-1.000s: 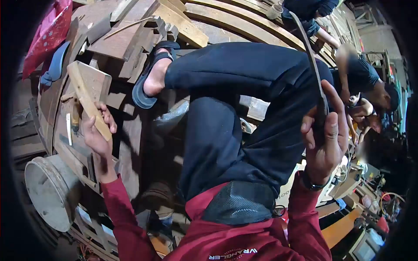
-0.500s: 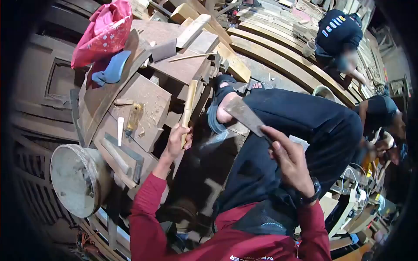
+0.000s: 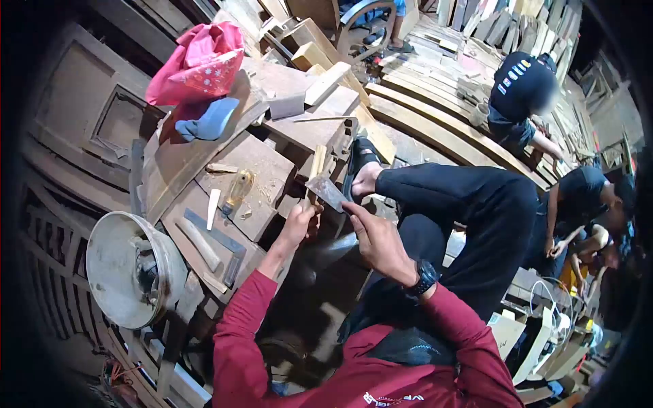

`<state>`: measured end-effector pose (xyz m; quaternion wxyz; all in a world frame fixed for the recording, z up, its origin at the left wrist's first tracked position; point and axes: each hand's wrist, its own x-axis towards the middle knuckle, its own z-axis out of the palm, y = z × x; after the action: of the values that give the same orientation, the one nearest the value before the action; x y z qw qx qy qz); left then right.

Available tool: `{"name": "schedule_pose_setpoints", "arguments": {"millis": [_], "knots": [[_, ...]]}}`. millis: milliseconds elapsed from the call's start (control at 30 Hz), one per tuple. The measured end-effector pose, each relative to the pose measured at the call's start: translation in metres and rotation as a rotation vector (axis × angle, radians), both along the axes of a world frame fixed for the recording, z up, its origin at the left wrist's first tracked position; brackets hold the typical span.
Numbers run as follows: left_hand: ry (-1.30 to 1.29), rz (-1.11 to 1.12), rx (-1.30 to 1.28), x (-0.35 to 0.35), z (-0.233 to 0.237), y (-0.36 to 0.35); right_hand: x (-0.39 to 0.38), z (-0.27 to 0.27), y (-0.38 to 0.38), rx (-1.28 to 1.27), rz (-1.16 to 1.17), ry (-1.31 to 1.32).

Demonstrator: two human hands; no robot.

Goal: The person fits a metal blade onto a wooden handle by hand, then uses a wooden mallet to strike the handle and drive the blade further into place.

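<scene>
My left hand [image 3: 299, 221] grips the lower end of a narrow pale wooden stick [image 3: 316, 166], held upright in front of a stack of boards. My right hand [image 3: 375, 239] holds a flat metal blade [image 3: 328, 191] whose broad end lies against the stick just above my left fingers. Both arms wear red sleeves, with a black watch [image 3: 424, 279] on the right wrist. My leg in dark trousers [image 3: 462, 204] bends up, the sandalled foot [image 3: 360, 166] resting on the wood beside the stick.
Boards and offcuts [image 3: 245, 170] lie stacked to the left, with a chisel-like tool [image 3: 236, 192], a pink bag [image 3: 197, 61] and blue cloth on top. A round metal pan [image 3: 126, 268] sits lower left. Other people [image 3: 524, 95] crouch on curved planks to the right.
The view has swung down and left. My right hand has brought the blade down from head height onto the stick. My left hand has turned the stick upright and drawn it closer.
</scene>
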<state>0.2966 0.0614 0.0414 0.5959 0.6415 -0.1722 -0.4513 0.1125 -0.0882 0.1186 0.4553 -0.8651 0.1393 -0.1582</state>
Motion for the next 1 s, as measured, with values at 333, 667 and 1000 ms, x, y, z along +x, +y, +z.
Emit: {"name": "schedule_pose_setpoints", "arguments": {"millis": [333,667,1000], "knots": [[0.189,0.298,-0.088,-0.135,0.024,-0.015,-0.079,0.038,0.006,-0.107,-0.009,0.069],[0.26,0.499,-0.188,-0.306,-0.072,-0.037,-0.167,0.024,0.021,-0.102,-0.05,0.331],[0.12,0.605,-0.101,-0.292,-0.04,-0.039,-0.155,0.018,0.011,-0.236,0.053,0.266]]}}
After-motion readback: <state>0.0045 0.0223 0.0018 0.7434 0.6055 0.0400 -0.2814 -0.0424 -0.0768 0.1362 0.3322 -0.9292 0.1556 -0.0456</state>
